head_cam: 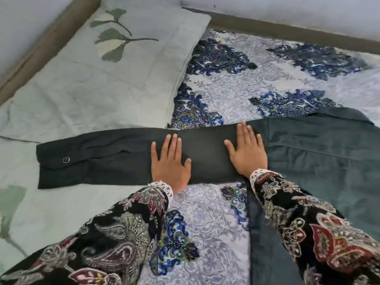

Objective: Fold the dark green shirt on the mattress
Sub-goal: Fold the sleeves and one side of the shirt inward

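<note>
The dark green shirt [320, 153] lies flat on the mattress, its body at the right. One long sleeve [98, 159] stretches out to the left, its buttoned cuff at the far left end. My left hand [169, 161] lies flat on the middle of that sleeve, fingers straight. My right hand [247, 150] presses flat on the sleeve near the shoulder seam, fingers spread. A strip of the shirt runs down under my right forearm towards the lower edge of the frame.
A pale green pillow [98, 75] with a leaf motif lies at the upper left, touching the sleeve's far side. The blue paisley bedsheet [257, 79] covers the mattress. A wall and brown bed edge [287, 27] run along the back.
</note>
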